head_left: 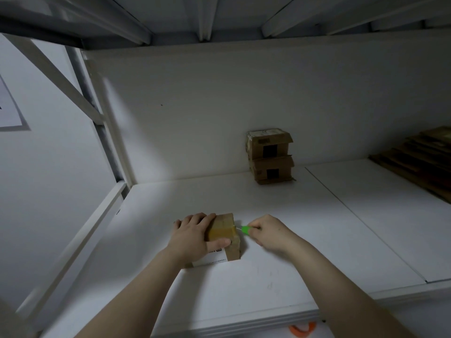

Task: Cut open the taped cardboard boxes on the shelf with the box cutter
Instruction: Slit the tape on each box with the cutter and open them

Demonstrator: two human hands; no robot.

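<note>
STEP first cut starting | small box (225,230) at 6 o'clock on shelf (317,240), my left hand (192,234) clamped over its top | my right hand (266,231) pinches the green box cutter (244,230), tip at the box's 3 o'clock edge | tape looks uncut | stacked boxes (269,156) at its 1 o'clock, well apart: probably left to do

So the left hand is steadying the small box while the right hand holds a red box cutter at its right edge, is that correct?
Not quite: the head view shows the box cutter is green, not red. The left hand steadies the small box while the right hand holds the cutter at its right edge.
</note>
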